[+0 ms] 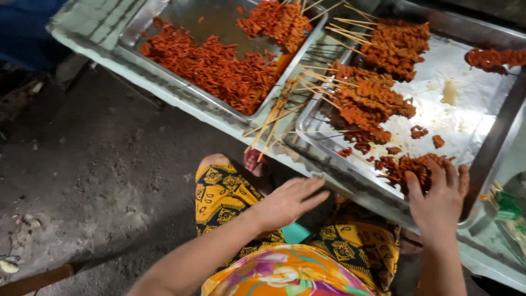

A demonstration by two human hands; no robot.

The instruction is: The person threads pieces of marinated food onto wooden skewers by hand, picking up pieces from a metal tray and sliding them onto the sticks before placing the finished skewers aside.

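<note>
A heap of loose red meat pieces (408,167) lay at the near edge of the right steel tray (482,131). The right hand (438,200) rested on that heap, fingers spread and curled over it, gripping nothing firmly. The left hand (287,200) hovered flat and open above the lap, holding nothing. Finished skewers (367,98) lay farther up the tray. A second tray (164,16) held more meat, with bare sticks (274,118) between the trays.
</note>
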